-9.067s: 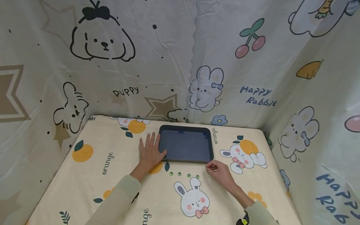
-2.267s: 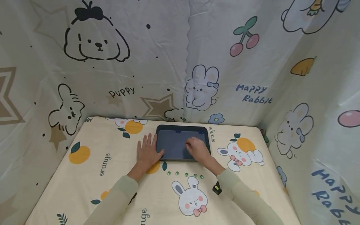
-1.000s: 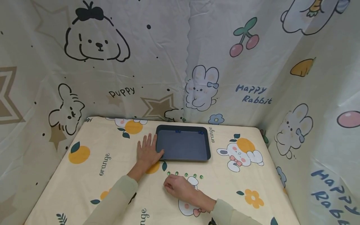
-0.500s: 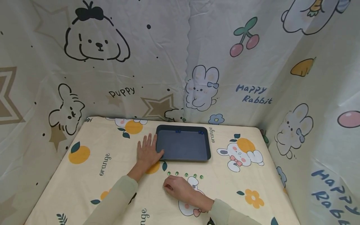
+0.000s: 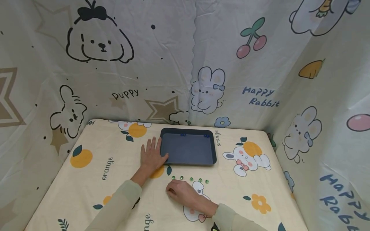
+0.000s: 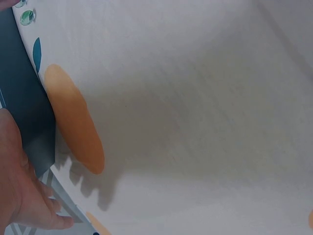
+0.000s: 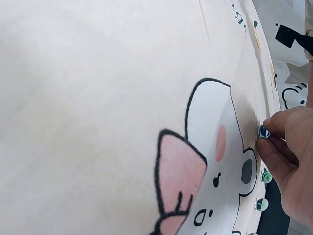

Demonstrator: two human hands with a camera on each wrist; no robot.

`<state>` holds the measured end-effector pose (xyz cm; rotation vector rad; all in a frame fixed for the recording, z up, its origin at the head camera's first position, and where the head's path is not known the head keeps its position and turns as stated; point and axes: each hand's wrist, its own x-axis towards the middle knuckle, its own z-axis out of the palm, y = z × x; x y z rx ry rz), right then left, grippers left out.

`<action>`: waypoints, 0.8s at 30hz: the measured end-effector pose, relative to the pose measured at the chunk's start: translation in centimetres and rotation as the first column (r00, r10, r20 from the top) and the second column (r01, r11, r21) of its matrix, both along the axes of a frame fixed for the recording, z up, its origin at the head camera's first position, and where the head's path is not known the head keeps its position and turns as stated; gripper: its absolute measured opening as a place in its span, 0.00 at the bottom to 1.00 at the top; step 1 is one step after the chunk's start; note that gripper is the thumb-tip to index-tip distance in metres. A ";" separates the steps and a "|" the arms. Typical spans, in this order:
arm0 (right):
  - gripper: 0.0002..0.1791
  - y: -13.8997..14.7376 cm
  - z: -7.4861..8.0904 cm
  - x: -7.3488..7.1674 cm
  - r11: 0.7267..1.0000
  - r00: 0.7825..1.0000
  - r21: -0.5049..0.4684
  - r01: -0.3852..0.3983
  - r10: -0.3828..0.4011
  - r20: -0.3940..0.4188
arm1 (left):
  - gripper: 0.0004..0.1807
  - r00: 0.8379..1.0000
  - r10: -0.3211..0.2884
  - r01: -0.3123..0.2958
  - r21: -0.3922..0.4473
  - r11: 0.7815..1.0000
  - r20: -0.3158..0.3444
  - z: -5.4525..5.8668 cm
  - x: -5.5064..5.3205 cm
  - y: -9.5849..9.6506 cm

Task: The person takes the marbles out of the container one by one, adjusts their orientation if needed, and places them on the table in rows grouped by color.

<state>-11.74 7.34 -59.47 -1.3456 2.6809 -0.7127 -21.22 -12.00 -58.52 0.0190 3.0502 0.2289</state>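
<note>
My right hand point(image 5: 182, 193) is low over the cloth, just in front of the left part of a row of green marbles point(image 5: 191, 179). In the right wrist view, its thumb and fingertips pinch a clear glass marble point(image 7: 264, 131) with blue inside. My left hand point(image 5: 151, 156) lies with fingers spread at the left side of a dark blue-grey tray point(image 5: 214, 149), thumb over the near left corner. Inside the tray, small dark blue marbles point(image 5: 183, 135) sit along the far wall, with more blue marbles point(image 5: 206, 136) by the far right corner.
A cream cloth point(image 5: 121, 199) printed with oranges and rabbits covers the table. Printed curtains point(image 5: 167, 48) rise right behind the tray and along both sides. The green marbles lie loose between the tray and the right hand.
A green marble has joined the row's right end since the oldest frame. My right hand has come from over the tray to the row's left end, then shifted slightly left. The left hand stays.
</note>
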 end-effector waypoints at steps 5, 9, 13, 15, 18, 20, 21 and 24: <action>0.03 -0.1 -0.1 -0.1 1.000 1.000 -0.005 0.007 -0.007 0.006 | 0.49 1.000 0.000 0.000 -0.012 1.000 -0.003 0.2 -0.1 0.1; 0.03 0.0 -0.1 -0.2 1.000 1.000 -0.011 0.016 -0.016 0.006 | 0.49 1.000 0.001 -0.001 -0.013 1.000 0.003 0.2 -0.1 0.1; 0.03 0.0 0.0 -0.3 1.000 1.000 -0.014 0.023 -0.023 0.010 | 0.49 1.000 0.001 -0.001 -0.011 1.000 0.000 0.2 -0.2 0.1; 0.03 0.0 0.0 -0.3 1.000 1.000 -0.016 0.024 -0.024 0.011 | 0.49 1.000 0.002 -0.002 -0.009 1.000 0.001 0.2 -0.1 0.1; 0.03 -0.1 0.1 -0.3 1.000 1.000 -0.022 0.022 -0.022 0.012 | 0.49 1.000 0.002 -0.002 -0.008 1.000 0.006 0.2 -0.1 0.1; 0.03 -0.1 0.1 -0.2 0.999 1.000 -0.029 0.017 -0.017 0.013 | 0.49 1.000 0.003 -0.003 -0.008 1.000 0.008 0.2 -0.1 0.1; 0.03 -0.1 0.1 -0.2 0.999 1.000 -0.033 0.016 -0.015 0.014 | 0.49 1.000 0.003 -0.003 -0.008 1.000 0.009 0.1 -0.1 0.1; 0.03 0.0 0.1 -0.2 0.999 1.000 -0.045 0.013 -0.012 0.023 | 0.49 1.000 0.005 -0.005 -0.005 1.000 0.010 0.1 -0.1 0.1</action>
